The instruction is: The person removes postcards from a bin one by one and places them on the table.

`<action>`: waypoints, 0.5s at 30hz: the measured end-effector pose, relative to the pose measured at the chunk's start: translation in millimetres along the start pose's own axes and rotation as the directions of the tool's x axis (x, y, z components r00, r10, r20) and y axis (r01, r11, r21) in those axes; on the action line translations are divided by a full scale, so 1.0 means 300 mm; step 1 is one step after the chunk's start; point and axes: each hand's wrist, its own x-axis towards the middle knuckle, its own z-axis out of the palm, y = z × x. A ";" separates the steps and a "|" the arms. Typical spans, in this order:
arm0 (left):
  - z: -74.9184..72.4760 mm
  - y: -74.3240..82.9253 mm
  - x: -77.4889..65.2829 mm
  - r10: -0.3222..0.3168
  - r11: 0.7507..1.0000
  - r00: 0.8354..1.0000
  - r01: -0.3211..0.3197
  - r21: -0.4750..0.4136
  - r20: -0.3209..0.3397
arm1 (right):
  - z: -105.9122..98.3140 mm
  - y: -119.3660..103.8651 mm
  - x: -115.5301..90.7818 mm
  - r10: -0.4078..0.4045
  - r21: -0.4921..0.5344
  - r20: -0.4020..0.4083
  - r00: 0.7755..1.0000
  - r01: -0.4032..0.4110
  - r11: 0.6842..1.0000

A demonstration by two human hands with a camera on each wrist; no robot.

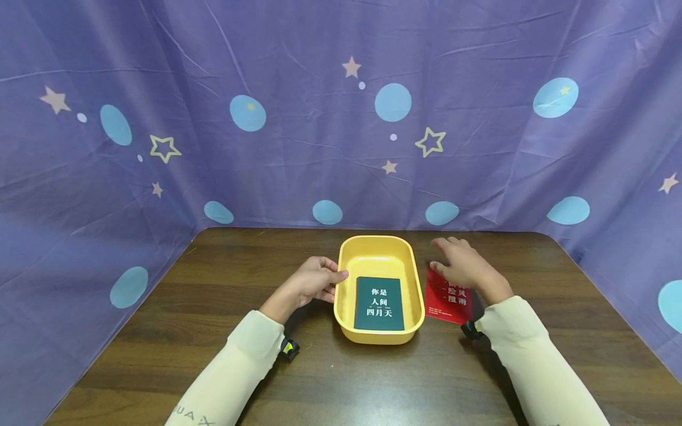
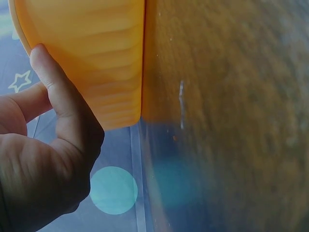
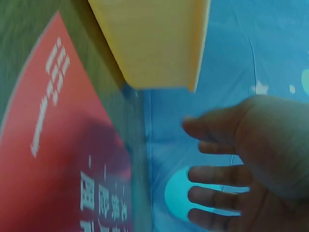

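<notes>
A yellow plastic tray (image 1: 345,248) with rounded corners stands on the wooden table. A dark green book (image 1: 379,322) with white characters lies flat inside it, toward the near end. My left hand (image 1: 315,278) pinches the tray's left rim, with the thumb over the edge and fingers at the outer wall; in the left wrist view the left hand (image 2: 58,130) is at the ribbed side wall (image 2: 104,53). To the tray's right lies a red book (image 1: 447,305) with white print. Over its far end hovers my right hand (image 1: 466,263), fingers apart and holding nothing, hiding part of its cover.
The brown wooden table (image 1: 240,254) ends at the back against a purple curtain (image 1: 298,160) with stars and blue dots. The same curtain runs along both sides. A dark band (image 1: 289,349) with a yellow mark sits at the left wrist, with another on the right.
</notes>
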 end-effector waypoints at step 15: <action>-0.002 -0.002 0.000 -0.008 1.000 1.000 0.008 -0.003 -0.003 | 0.008 -0.199 0.023 -0.101 -0.003 -0.202 0.974 0.102 0.995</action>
